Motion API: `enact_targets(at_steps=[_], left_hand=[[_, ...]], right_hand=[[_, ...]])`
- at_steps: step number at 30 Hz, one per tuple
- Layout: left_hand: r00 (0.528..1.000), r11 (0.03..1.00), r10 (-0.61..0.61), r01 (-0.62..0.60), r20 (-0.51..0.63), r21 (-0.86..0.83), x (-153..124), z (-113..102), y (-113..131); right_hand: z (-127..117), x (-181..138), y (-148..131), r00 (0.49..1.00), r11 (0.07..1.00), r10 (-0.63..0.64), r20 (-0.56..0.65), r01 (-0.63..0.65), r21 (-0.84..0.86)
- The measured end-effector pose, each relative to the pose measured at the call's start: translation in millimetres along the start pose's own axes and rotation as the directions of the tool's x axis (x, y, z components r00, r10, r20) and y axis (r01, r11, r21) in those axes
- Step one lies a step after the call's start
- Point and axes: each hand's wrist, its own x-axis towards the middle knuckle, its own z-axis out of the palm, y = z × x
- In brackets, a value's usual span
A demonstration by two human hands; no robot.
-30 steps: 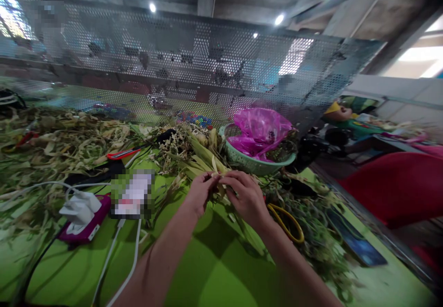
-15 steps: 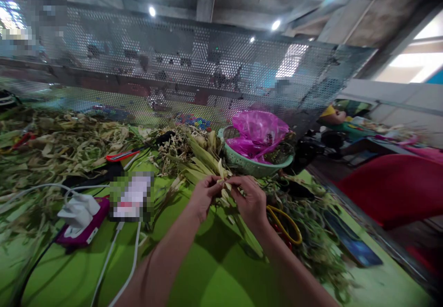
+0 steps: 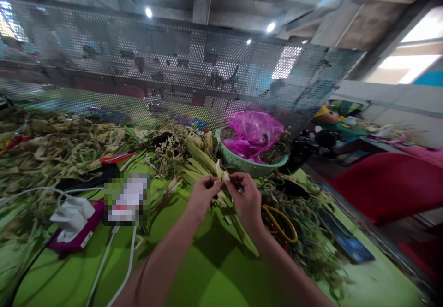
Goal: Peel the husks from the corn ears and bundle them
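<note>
Over the middle of the green table [image 3: 207, 279], both my hands pinch a pale dried corn husk [image 3: 219, 169]. My left hand [image 3: 203, 196] grips it between thumb and fingertips. My right hand [image 3: 248, 197] pinches it from the other side, fingers curled and almost touching the left. The exact fold between the fingertips is too small to make out. Longer greenish husks [image 3: 195, 162] fan out just behind the hands, and one green strip [image 3: 246, 239] lies below the right wrist.
A green basket [image 3: 256, 169] with a purple plastic bag [image 3: 256, 134] stands behind. At left are a husk heap [image 3: 69, 141], a red cutter [image 3: 118, 157], a phone [image 3: 128, 201] and a purple power strip [image 3: 81, 235]. Yellow-handled scissors [image 3: 287, 226] and a dark phone [image 3: 346, 238] lie right.
My right hand's fingers have shifted slightly on the husk, and its grip now looks more curled. The whole view has moved a little, so things appear slightly further left.
</note>
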Motion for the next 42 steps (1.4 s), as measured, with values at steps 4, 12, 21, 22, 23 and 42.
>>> enact_targets(at_steps=[4,12,21,22,23,42], left_hand=[[0.997,0.997,-0.021,0.015,-0.071,-0.081,2.9,-1.8,-1.1],[0.999,0.998,0.004,-0.006,-0.037,-0.067,2.4,-1.9,0.4],[0.998,0.998,0.021,-0.024,-0.056,-0.053,3.8,-1.7,-3.2],[0.997,0.998,0.019,-0.023,-0.075,-0.053,4.1,-1.7,-4.1],[0.995,0.998,0.016,-0.022,-0.094,-0.06,4.3,-1.7,-4.7],[0.995,1.0,-0.009,0.009,-0.101,-0.005,8.1,-8.9,-0.2]], right_hand=[[0.8,-1.0,-2.6,0.997,1.0,-0.011,0.076,0.012,-0.008],[-1.0,0.4,-1.8,0.985,0.978,-0.104,0.14,0.127,-0.166],[-4.4,1.6,-5.2,0.954,0.921,-0.219,0.205,0.272,-0.28],[-3.4,0.4,-6.1,0.945,0.906,-0.244,0.218,0.303,-0.297],[-2.0,-1.1,-7.0,0.934,0.888,-0.271,0.233,0.337,-0.314],[1.3,-0.8,8.4,0.982,0.997,-0.081,0.173,0.082,-0.001]])
